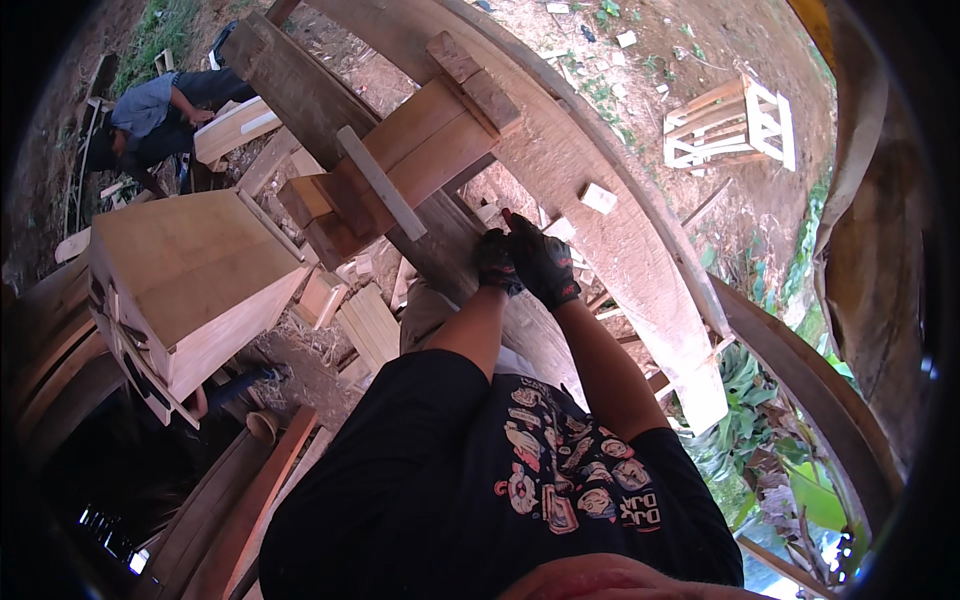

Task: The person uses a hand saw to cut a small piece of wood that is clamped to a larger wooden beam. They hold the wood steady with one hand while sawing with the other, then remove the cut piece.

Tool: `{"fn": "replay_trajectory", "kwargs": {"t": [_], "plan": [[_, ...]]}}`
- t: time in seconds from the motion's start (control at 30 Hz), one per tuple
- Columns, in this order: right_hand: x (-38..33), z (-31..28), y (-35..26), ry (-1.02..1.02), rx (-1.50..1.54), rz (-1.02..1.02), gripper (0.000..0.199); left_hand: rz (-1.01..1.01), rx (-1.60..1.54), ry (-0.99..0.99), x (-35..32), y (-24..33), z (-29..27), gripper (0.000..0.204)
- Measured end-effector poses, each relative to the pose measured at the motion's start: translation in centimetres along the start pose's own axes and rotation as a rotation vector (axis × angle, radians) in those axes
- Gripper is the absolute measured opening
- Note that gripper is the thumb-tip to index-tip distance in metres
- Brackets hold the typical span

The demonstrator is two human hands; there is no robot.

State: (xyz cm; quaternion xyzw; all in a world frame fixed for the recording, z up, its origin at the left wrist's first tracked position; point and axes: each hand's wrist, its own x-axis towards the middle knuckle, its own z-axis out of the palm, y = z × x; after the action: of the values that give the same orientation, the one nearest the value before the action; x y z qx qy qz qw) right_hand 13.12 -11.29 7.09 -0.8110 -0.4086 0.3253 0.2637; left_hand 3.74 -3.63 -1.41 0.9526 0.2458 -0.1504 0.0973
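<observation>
My left hand (497,262) and my right hand (543,264), both in black gloves with red marks, meet in front of me above a weathered wooden plank (445,240). They press against each other. The left fingers are curled in; those of the right are bunched and point away from me. What lies between them, if anything, is too small and dark to make out. Beyond my hands, a reddish-brown wooden piece (425,145) with thick blocks at its ends lies across the plank. A thin pale wooden strip (380,183) rests on top of it.
A long curved-looking board (570,165) runs along the right, with a small pale wood block (599,198) on it. At the left stands a wooden cabinet (205,250). Another person (150,115) crouches by timber at the far left. A wooden stool frame (730,125) lies at the far right.
</observation>
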Motion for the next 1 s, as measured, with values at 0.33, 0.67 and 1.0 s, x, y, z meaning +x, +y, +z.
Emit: {"fn": "replay_trajectory", "kwargs": {"t": [0.33,0.67,1.0], "plan": [[4.3,-0.1,-1.8,0.009,-0.123,0.203,0.034,-0.031,-0.205,0.012,-0.1,0.7,-3.3,0.032],[0.4,-0.9,-2.7,-0.029,-0.07,0.084,0.049,0.009,-0.167,0.024,-0.3,-0.3,0.7,0.027],[-1.8,-2.1,-2.4,-0.001,0.0,-0.055,0.041,-0.106,-0.42,0.211,-0.8,-0.2,1.9,0.013]]}}
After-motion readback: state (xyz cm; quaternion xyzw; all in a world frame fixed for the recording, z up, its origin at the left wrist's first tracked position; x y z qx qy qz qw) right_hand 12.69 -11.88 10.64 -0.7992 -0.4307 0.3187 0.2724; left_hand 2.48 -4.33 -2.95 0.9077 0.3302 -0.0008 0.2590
